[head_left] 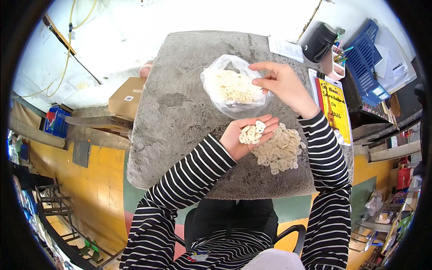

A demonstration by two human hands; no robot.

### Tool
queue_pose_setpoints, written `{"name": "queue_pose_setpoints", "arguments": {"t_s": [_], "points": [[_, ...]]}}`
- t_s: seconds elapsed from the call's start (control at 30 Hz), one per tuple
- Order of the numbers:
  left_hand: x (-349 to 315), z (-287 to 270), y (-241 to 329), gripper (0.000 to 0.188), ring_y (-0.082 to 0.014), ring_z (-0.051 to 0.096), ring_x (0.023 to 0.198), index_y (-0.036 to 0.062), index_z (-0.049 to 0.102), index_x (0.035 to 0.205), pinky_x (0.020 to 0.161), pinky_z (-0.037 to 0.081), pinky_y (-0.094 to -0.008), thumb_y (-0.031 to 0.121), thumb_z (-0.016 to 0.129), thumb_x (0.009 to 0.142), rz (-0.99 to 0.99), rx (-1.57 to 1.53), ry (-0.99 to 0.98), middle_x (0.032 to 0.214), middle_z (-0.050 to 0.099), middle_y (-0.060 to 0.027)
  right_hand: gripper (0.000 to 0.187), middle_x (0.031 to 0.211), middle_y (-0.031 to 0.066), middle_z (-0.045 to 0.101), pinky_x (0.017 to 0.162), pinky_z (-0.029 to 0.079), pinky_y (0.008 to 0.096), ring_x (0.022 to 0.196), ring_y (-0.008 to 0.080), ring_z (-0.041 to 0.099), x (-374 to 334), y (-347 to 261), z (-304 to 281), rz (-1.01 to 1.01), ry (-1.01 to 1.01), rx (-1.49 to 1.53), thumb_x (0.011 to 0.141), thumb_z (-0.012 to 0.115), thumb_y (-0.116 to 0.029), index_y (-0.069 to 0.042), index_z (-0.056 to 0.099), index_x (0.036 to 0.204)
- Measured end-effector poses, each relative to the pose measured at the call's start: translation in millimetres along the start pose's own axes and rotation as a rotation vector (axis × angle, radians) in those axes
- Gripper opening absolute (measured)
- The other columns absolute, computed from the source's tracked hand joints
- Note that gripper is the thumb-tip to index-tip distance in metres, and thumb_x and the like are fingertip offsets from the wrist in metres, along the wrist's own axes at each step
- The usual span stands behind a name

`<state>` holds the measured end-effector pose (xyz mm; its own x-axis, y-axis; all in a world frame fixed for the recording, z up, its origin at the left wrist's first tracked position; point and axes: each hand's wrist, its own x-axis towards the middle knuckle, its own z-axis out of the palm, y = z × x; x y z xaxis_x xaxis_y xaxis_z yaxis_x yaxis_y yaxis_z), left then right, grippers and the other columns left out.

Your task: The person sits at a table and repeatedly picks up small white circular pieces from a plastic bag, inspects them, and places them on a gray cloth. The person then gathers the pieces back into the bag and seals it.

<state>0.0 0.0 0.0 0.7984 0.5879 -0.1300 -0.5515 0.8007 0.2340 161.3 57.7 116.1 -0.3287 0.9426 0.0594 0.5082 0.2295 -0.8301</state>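
Note:
My left hand is palm up with its fingers stretched out. It holds several small flat cream pieces with holes. Just below and right of it, a loose pile of similar pieces lies on the grey plush table cover. Farther off stands an open clear plastic bag with many cream pieces inside. My right hand hovers at the bag's right rim, index finger and thumb apart. I make out nothing between them; its lower fingers are partly hidden.
Right of the table cover lies a yellow booklet. Behind it are a pink basket of pens, a black cylindrical container and a blue file rack. White paper lies at the far edge. A cardboard box stands left.

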Motion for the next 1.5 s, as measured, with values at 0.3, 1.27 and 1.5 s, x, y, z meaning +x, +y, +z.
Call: {"name": "queue_pose_setpoints", "arguments": {"t_s": [0.3, 1.27, 1.5], "points": [[2, -19, 1, 0.034, -0.0254, 0.063, 0.112, -0.0034, 0.049, 0.128, 0.104, 0.051, -0.0396, 0.021, 0.040, 0.105, 0.024, -0.205, -0.245, 0.120, 0.062, -0.0159, 0.026, 0.093, 0.0143, 0.069, 0.070, 0.054, 0.0293, 0.078, 0.0192, 0.067, -69, 9, 24, -0.138, -0.133, -0.141, 0.081, 0.068, -0.001, 0.004, 0.068, 0.107], [0, 2, 7, 0.054, -0.0327, 0.039, 0.141, -0.0105, 0.030, 0.145, 0.118, 0.032, -0.0434, 0.029, 0.025, 0.109, 0.115, -0.207, 0.016, 0.150, 0.039, -0.0246, 0.027, 0.099, 0.0140, 0.068, 0.069, 0.052, 0.0321, 0.081, 0.0212, 0.065, 14, -9, 21, -0.297, 0.063, -0.396, 0.090, 0.066, -0.013, -0.001, 0.068, 0.114], [-1, -16, 7, 0.047, -0.0294, 0.063, 0.111, -0.0030, 0.047, 0.126, 0.099, 0.054, -0.0431, 0.035, 0.026, 0.109, 0.095, -0.227, -0.060, 0.116, 0.061, -0.0172, 0.025, 0.096, 0.0151, 0.060, 0.082, 0.051, 0.0412, 0.092, 0.0339, 0.063, -55, 3, 22, -0.309, -0.253, -0.332, 0.082, 0.068, -0.007, 0.001, 0.066, 0.106]]}}
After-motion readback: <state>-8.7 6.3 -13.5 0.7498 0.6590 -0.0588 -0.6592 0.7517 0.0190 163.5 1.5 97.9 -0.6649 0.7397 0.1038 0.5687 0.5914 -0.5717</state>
